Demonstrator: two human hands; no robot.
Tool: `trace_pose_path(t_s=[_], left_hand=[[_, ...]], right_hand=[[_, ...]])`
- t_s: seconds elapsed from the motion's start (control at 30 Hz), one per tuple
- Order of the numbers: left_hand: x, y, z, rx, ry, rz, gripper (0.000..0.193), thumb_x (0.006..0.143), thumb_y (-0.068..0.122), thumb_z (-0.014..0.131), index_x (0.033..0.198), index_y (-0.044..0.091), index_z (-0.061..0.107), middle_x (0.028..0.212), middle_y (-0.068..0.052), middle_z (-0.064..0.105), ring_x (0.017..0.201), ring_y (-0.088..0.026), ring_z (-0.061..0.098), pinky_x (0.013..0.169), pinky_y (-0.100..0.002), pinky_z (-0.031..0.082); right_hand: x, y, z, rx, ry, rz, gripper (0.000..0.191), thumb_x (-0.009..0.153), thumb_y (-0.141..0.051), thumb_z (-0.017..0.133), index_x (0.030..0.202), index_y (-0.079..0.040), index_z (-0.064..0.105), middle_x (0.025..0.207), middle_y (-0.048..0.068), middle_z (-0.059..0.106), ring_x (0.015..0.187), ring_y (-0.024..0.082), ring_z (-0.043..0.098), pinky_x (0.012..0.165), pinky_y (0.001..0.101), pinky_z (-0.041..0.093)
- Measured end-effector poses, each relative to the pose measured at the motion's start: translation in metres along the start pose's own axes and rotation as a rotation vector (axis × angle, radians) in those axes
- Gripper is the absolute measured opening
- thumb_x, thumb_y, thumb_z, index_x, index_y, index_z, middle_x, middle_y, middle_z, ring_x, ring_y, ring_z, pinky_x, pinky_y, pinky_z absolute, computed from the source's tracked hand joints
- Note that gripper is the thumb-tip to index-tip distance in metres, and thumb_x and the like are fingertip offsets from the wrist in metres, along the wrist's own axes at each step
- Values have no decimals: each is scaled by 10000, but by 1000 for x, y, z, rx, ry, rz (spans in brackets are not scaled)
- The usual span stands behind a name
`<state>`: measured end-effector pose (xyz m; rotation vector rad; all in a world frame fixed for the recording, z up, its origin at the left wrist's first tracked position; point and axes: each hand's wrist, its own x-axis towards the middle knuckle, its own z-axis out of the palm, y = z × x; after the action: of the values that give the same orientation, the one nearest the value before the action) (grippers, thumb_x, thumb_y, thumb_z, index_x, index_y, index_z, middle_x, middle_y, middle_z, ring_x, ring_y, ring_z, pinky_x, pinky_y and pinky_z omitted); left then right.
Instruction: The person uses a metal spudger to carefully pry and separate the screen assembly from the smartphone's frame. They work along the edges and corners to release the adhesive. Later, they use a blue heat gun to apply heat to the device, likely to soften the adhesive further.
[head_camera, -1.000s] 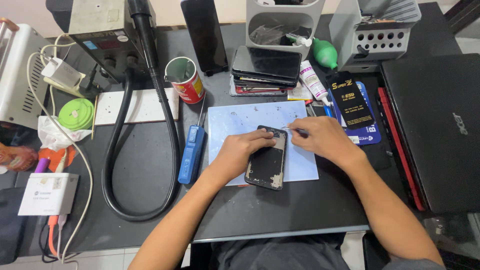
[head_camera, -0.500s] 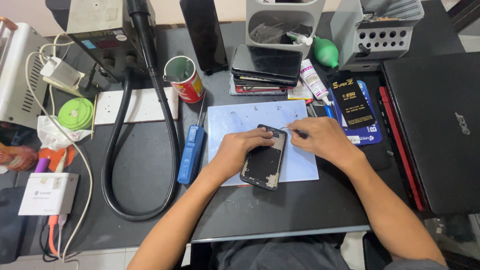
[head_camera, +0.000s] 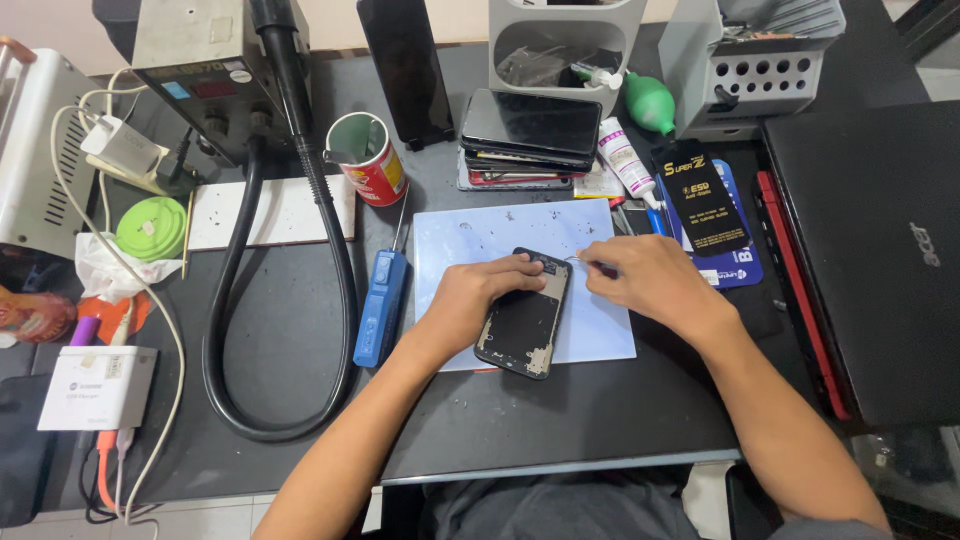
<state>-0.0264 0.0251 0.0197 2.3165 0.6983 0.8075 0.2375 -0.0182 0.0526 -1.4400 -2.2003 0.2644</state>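
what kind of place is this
Most likely a phone repair bench. The left hand steadies an opened phone on a pale blue work mat while the right hand works at it with a thin tool. A stack of phones and a hot-air station sit behind.
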Motion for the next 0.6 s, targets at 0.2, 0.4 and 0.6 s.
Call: trace_pose_path(t_s=[0.2, 0.4, 0.6], left_hand=[[-3, -3, 1, -17, 15, 13, 317, 873, 50, 584, 1130, 66, 770, 1243, -110, 734, 1243, -290, 669, 1029, -355, 550], [-2, -3, 1, 17, 9, 20, 313, 862, 50, 588, 1120, 59, 765, 1236, -110, 736, 1242, -284, 674, 1032, -362, 547], [-2, -1, -1, -18, 9, 10, 315, 870, 42, 579, 1127, 41, 760, 1237, -122, 734, 1247, -288, 671, 1041, -364, 542]], right_hand=[[0, -7, 7, -73, -30, 2, 159, 810, -167, 730, 944, -81, 732, 754, 78, 690, 667, 302, 673, 623, 417, 531], [2, -10, 14, -151, -35, -75, 232, 843, -173, 725, 1048, -66, 733, 734, 99, 657, 667, 300, 670, 591, 416, 517], [-2, -5, 6, -58, -17, -47, 232, 826, -166, 712, 1045, -101, 750, 779, 68, 695, 666, 268, 680, 610, 393, 526]])
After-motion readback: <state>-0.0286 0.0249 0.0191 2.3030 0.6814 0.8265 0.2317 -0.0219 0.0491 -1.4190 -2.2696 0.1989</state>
